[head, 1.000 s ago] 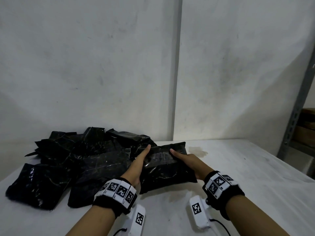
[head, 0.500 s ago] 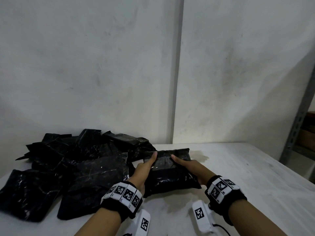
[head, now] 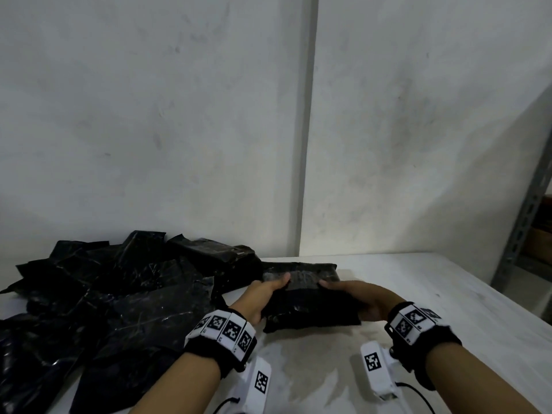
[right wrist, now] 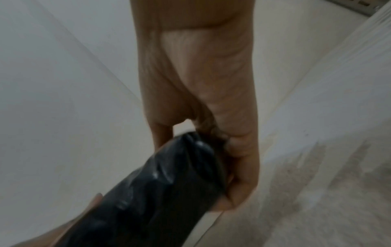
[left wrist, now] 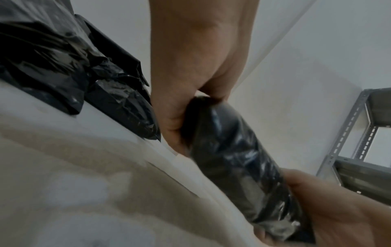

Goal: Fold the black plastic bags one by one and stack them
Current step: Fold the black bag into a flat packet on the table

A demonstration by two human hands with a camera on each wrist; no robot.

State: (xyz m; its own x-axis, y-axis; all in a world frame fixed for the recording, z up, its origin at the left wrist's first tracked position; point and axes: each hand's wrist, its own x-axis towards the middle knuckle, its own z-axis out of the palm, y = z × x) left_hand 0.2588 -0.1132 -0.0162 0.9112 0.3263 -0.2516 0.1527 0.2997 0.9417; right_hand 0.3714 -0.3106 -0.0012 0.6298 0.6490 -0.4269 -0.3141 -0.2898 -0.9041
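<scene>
On the white table (head: 448,309), at about 12 o'clock from the person, a folded black plastic bag (head: 307,306) is held between both hands: glossy, crinkled film packed into a plump oblong. The left hand (head: 260,297) grips its left end, thumb on top; the right hand (head: 363,300) grips its right end likewise. At 10 o'clock lies a heap of black bags (head: 119,288), wrinkled and shiny. Wristbands (head: 222,330) carry square black-and-white coded markers; no lettering is legible.

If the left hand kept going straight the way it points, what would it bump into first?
Probably the wall behind the table. The left hand, gripping the folded bag, points away just right of the bag pile; depth is unclear.
</scene>
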